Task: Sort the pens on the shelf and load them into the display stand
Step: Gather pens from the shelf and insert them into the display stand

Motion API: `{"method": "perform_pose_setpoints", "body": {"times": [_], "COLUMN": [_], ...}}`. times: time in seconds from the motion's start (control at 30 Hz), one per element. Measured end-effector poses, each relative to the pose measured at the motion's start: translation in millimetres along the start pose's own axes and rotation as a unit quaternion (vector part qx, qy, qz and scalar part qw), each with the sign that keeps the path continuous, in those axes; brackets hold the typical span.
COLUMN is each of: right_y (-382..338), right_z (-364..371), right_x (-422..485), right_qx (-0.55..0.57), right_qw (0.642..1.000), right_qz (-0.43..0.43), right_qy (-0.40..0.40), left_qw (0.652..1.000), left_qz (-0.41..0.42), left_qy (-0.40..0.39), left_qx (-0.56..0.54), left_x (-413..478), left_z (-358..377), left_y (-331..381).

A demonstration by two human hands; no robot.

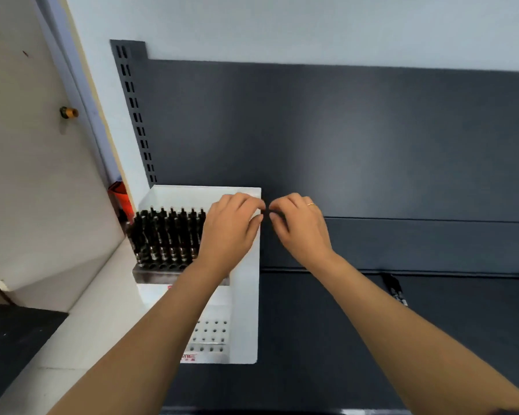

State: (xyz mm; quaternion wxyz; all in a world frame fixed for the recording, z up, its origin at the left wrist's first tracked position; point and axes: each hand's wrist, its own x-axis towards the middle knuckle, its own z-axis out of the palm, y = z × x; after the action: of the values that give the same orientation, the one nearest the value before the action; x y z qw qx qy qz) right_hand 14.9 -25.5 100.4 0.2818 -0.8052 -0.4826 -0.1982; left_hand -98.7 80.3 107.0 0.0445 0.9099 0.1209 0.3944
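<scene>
A white tiered display stand (246, 295) sits at the left end of the dark shelf (327, 339). Its upper tier holds several black pens (165, 235) standing upright in rows, and the lower tier shows empty holes (212, 330). My left hand (228, 232) hovers over the right part of the upper tier, fingers curled towards the stand's top right corner. My right hand (300, 226), with a ring on it, is just to the right, fingertips pinched and almost touching the left hand's. Something dark shows between the right fingers; I cannot tell whether it is a pen. Loose black pens (397, 290) lie on the shelf at right.
The dark back panel (342, 139) rises behind the shelf, with a slotted upright (135, 115) at its left. A beige wall (36, 175) and a red object (122, 199) flank the stand's left side. A pale ledge (81, 319) runs below the wall.
</scene>
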Motion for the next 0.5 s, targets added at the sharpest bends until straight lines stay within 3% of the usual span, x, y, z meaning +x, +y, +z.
{"method": "perform_pose_setpoints", "body": {"times": [0.27, 0.5], "right_y": [149.4, 247.9], "right_z": [-58.0, -77.5], "right_x": [-71.3, -121.2], "right_qx": [-0.038, 0.000], "right_qw": [0.988, 0.959], "right_qz": [0.091, 0.201], "right_qy": [-0.115, -0.201], "left_qw": [0.992, 0.974], "left_qz": [0.025, 0.004], "left_qy": [-0.104, -0.208], "left_qx": [-0.065, -0.086], "left_x": [17.6, 12.0], "left_z": [102.2, 166.8], "left_y": [125.7, 197.8]}}
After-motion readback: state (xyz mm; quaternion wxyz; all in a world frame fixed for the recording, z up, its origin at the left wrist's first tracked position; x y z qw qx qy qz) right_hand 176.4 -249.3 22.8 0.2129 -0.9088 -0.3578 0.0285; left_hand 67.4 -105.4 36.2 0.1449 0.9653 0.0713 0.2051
